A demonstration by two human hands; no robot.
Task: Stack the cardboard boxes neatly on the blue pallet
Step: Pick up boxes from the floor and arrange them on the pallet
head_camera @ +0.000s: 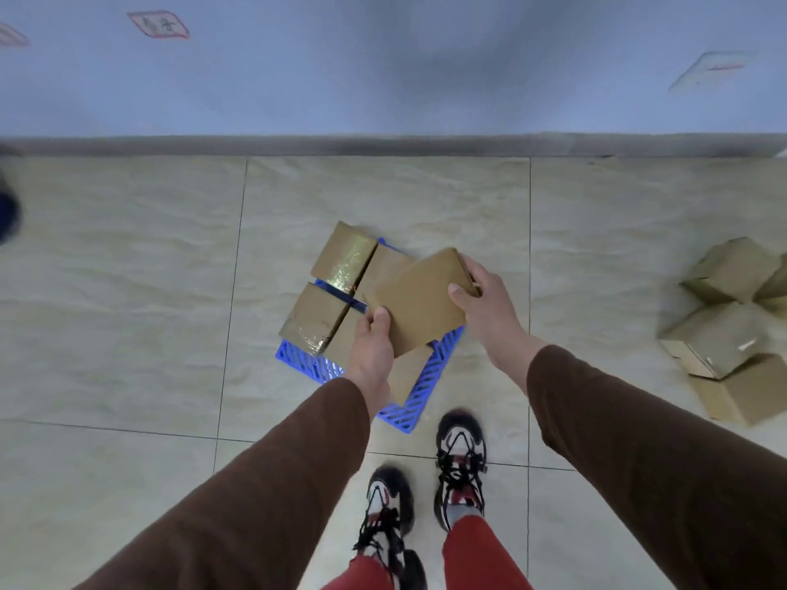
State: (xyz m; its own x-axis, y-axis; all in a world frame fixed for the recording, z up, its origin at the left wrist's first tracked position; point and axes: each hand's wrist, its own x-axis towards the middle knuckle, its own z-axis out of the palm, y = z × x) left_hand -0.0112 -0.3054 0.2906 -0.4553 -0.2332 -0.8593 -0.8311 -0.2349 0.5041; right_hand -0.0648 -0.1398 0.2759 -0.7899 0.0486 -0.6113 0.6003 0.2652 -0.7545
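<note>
A blue slatted pallet (430, 376) lies on the tiled floor in front of my feet. Several brown cardboard boxes rest on it, among them a taped box (344, 256) at the far left and a second taped box (313, 316) nearer to me. I hold another cardboard box (419, 302) in the air above the pallet's right side, tilted. My left hand (371, 347) grips its near left corner. My right hand (485, 301) grips its far right edge, thumb on top. Part of the pallet is hidden under the held box and my left arm.
A loose heap of cardboard boxes (732, 325) lies on the floor at the right. A grey skirting board (383, 144) and a blue wall run along the back. My two shoes (460, 457) stand just behind the pallet. A dark object (6, 215) shows at the left edge.
</note>
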